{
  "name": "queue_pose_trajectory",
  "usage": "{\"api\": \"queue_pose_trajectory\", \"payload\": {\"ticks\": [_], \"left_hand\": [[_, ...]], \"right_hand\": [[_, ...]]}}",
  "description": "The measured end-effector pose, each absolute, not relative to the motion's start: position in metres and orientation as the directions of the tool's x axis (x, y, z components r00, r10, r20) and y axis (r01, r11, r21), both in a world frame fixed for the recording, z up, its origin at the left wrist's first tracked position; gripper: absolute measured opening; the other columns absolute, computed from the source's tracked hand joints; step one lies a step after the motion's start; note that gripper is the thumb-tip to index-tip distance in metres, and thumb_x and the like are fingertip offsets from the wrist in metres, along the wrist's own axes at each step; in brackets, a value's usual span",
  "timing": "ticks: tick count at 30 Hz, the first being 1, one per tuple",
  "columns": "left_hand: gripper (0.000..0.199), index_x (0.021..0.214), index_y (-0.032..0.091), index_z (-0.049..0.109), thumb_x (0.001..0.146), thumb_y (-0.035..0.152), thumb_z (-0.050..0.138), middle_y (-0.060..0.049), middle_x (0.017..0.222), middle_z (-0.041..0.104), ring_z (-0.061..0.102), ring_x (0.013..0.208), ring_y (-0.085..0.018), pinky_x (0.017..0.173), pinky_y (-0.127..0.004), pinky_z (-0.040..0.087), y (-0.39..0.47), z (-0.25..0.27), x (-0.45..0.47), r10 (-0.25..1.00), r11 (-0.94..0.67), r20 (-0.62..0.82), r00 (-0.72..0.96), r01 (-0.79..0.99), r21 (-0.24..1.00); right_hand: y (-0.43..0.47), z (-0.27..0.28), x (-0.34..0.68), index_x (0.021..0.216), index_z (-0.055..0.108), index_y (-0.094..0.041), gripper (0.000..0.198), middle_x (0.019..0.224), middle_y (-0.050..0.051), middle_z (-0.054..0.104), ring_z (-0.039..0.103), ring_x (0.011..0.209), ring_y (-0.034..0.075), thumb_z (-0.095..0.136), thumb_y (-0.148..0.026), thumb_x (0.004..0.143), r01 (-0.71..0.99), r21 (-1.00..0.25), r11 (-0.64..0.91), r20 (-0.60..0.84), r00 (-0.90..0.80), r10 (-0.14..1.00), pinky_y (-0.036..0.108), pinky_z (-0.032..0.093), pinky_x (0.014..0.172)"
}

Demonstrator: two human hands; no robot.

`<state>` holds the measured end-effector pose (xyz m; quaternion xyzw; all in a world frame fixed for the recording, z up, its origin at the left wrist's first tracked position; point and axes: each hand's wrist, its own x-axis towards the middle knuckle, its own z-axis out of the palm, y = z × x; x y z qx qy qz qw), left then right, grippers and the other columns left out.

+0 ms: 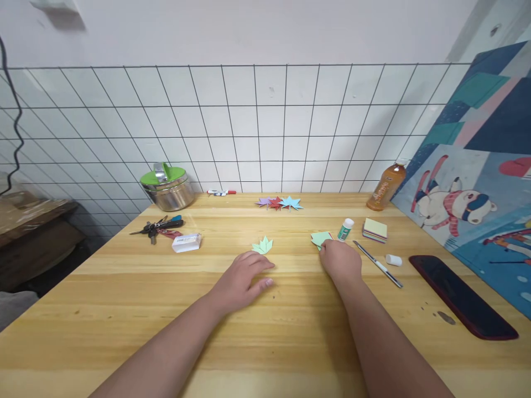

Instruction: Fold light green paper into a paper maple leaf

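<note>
My left hand [243,281] rests on the wooden table with its fingers apart and nothing between thumb and fingers. Just beyond its fingertips lies a pale green folded paper leaf [263,245]. My right hand [341,258] is closed at the near edge of some green folded paper [321,238], its fingertips partly hidden behind the hand. A strip of orange shows at that paper's far edge. Near the right hand stands an uncapped glue stick [345,230]. At the back of the table, purple, red and light blue paper leaves [290,203] lie overlapping.
To the right are a craft knife or pen [378,264], a white cap [394,260], a paper stack [375,230], a bottle [386,186] and a dark flat device [462,296]. Leftward lie keys [160,226], a white box [186,242], markers [221,193] and a green-lidded pot [167,188].
</note>
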<state>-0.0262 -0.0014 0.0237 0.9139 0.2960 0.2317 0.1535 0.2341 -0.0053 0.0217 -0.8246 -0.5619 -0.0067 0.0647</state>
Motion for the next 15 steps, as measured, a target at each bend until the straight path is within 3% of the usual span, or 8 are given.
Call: {"api": "queue_pose_trajectory", "payload": {"ticks": [7, 15], "left_hand": [[0.028, 0.104, 0.022, 0.062, 0.086, 0.033, 0.044, -0.006, 0.099, 0.064, 0.054, 0.096, -0.019, 0.087, -0.035, 0.038, 0.0008, 0.0205, -0.0253, 0.569, -0.786, 0.339, 0.749, 0.373, 0.493], [0.031, 0.102, 0.022, 0.064, 0.087, 0.036, 0.041, -0.007, 0.095, 0.066, 0.055, 0.092, -0.02, 0.086, -0.036, 0.039, 0.0013, 0.0161, -0.0262, 0.566, -0.749, 0.311, 0.764, 0.318, 0.581]], "right_hand": [[-0.0075, 0.0234, 0.2368, 0.08, 0.065, -0.019, 0.02, 0.075, 0.012, 0.066, 0.062, 0.07, 0.024, 0.045, -0.022, 0.08, 0.932, -0.1, -0.347, 0.135, 0.358, 0.924, 0.031, 0.04, 0.056], [-0.0073, 0.023, 0.2379, 0.074, 0.066, -0.022, 0.025, 0.074, 0.009, 0.066, 0.061, 0.07, 0.022, 0.048, -0.037, 0.081, 0.921, -0.168, -0.352, 0.09, 0.37, 0.925, 0.029, 0.038, 0.057]]}}
